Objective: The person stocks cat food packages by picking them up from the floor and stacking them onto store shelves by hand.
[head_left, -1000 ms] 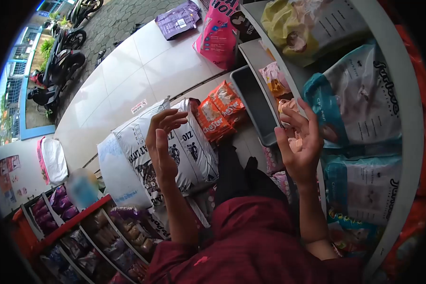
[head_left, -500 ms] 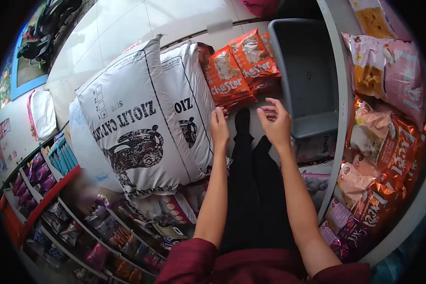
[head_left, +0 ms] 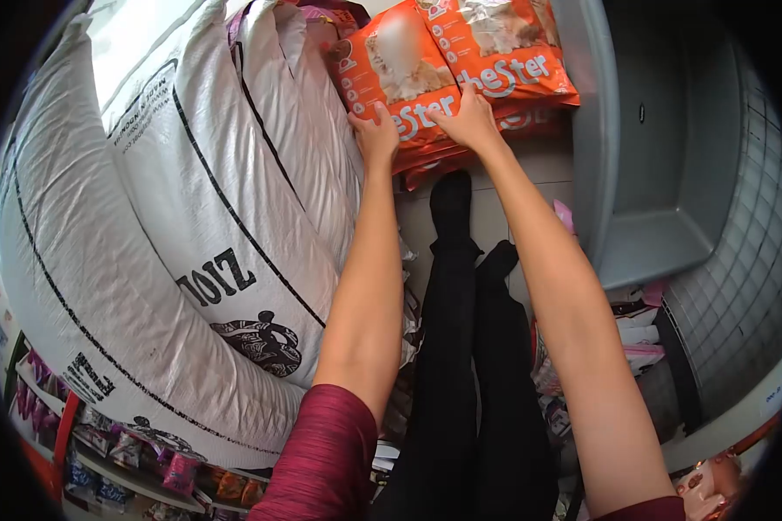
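- Holding the near end of the left-hand orange Chester packet (head_left: 362, 74), both hands have closed fingers on it: left grip (head_left: 376, 136) at its lower left corner, right grip (head_left: 472, 120) at its lower right, thumbs on the printed front.
- The packet lies face up on the stack, beside a second Chester packet (head_left: 517, 65), with more orange packaging below.
- As far as can be judged, contact is made, but no lift clear of the stack shows; whether its far end is raised, I cannot tell.
- Right of the stack stands a grey tub (head_left: 652, 243); the held packet is outside it.
- To the left lean white sacks (head_left: 226, 165).
- Nearer, a dark-covered foot (head_left: 451, 204) rests on the tiled floor (head_left: 552, 187).
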### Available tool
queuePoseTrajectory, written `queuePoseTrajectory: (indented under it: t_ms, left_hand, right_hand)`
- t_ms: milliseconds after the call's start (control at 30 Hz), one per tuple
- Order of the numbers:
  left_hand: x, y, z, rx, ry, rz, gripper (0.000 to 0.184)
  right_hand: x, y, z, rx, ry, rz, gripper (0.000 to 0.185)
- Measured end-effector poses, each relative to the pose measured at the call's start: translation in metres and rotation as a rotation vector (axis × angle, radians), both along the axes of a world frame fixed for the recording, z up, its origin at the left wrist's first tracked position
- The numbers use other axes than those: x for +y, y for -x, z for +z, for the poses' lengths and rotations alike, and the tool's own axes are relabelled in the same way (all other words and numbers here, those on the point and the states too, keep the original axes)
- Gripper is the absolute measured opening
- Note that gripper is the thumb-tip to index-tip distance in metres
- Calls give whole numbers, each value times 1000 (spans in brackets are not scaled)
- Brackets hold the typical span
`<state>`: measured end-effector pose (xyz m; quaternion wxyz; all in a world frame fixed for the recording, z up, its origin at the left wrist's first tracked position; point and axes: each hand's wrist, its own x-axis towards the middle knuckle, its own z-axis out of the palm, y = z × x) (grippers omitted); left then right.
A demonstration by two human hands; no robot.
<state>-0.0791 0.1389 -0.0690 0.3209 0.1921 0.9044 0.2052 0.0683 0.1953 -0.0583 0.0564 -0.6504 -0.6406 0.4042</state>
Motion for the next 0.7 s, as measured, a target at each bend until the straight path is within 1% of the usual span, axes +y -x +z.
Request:
queuePoseTrajectory:
  t_ms: [33, 67, 133, 167, 200, 267, 300, 400, 433, 467, 533, 567, 600, 667, 700]
  left_hand:
    - [1, -1, -6, -15, 2, 1, 84]
    - [5, -5, -2, -14, 8, 0, 84]
    - [13, -20, 13, 61, 216, -68, 87]
    - [13, -25, 13, 97, 321, -103, 89]
    - [14, -26, 14, 93, 325, -106, 89]
    - [11, -24, 10, 52, 288, -36, 96]
    - [10, -23, 8, 33, 268, 0, 100]
    - [3, -23, 5, 14, 249, 29, 100]
    - [-2, -24, 2, 3, 244, 44, 100]
    - [-4, -26, 5, 2, 244, 46, 100]
    - [-8, -33, 12, 19, 271, 74, 93]
    - [-9, -35, 11, 28, 285, 87, 90]
    - [-9, -35, 10, 26, 283, 86, 90]
    - [-21, -32, -4, -4, 196, 142, 89]
    - [-29, -33, -10, -20, 155, 171, 89]
  right_hand:
    - [-2, 4, -5, 0, 6, -1, 84]
    - [-2, 9, 0, -51, 25, -4, 88]
    - [3, 18, 10, -154, 57, -10, 96]
    - [8, 21, 13, -157, 62, -11, 96]
    - [13, 23, 16, -153, 128, -28, 95]
    - [19, 25, 15, -141, 258, -61, 93]
    - [21, 24, 11, -142, 261, -62, 93]
    - [36, 17, 2, 143, 340, -23, 93]
    - [39, 13, 0, 144, 341, -23, 93]
    - [45, 9, 4, 156, 445, 1, 94]
    - [59, 3, 10, 178, 647, 51, 95]
    - [59, 6, 18, 177, 644, 51, 95]
    - [51, 12, 26, 179, 583, 84, 91]
    - [39, 23, 37, 181, 463, 152, 84]
    - [34, 27, 38, 176, 466, 154, 84]
